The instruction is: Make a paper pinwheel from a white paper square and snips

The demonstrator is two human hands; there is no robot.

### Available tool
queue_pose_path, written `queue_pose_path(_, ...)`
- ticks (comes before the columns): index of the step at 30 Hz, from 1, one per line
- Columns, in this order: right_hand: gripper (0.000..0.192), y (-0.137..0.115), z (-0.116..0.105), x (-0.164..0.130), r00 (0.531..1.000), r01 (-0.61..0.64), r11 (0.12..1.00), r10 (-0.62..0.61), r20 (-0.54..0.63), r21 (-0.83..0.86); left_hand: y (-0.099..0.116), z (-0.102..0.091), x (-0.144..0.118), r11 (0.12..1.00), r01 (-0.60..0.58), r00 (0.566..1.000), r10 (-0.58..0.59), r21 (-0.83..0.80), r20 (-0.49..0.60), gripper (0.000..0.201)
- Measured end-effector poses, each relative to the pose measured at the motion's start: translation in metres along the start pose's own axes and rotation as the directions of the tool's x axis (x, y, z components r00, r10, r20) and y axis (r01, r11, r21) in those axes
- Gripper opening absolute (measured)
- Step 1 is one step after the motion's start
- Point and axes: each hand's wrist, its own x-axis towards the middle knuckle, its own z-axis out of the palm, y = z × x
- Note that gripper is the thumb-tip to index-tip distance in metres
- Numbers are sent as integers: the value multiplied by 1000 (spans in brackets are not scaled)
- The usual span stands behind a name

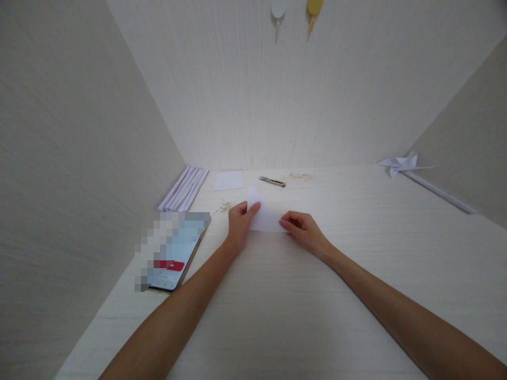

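White paper, a small folded sheet [268,217], lies near the middle of the pale wood-grain tabletop [301,306], held between both hands. The left hand [240,226] grips its left edge, thumb on top and the other fingers curled beneath, lifting that corner a little off the surface. The right hand [304,230] pins the sheet's lower right corner, fingertips pinched down on the paper against the tabletop. Just beyond the sheet, closer to the back wall, a smaller flat white paper square [228,180] rests on the tabletop, and beside it to the right lies a slim utility knife with a dark and yellowish handle [272,181]. Pale shavings or scraps [300,176] are scattered past the knife, and a few more sit near the left hand. A bundle of rolled white paper tubes [184,189] lies along the left wall. A smartphone with a lit screen [176,253] lies left of the left forearm. At the far right, a white paper pinwheel on a long white stick [402,164] leans along the right wall.
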Motion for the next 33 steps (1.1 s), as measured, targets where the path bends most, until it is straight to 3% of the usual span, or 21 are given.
queue_pose_path(5,17,-2,-2,-2,999,12,1000,-12,-46,8,-5,-12,15,987,-117,945,78,-107,-317,21)
queue_pose_path(7,16,0,-3,-1,996,5,998,1,-94,61,-5,-15,18,981,-153,922,96,-123,-374,21)
queue_pose_path(12,17,4,-2,1,977,-29,982,68,-203,187,-3,-12,13,993,-102,971,87,-57,-224,23)
queue_pose_path(16,20,4,1,1,987,-11,993,30,-160,121,-2,-8,7,996,-76,990,69,-56,-123,21)
queue_pose_path(22,21,0,2,0,1000,-12,998,11,-10,-69,-2,-5,5,1000,-22,998,21,-12,-56,21)
queue_pose_path(33,22,-2,-2,0,991,-34,999,34,-130,5,-3,-3,5,998,-1,994,8,-64,109,18)
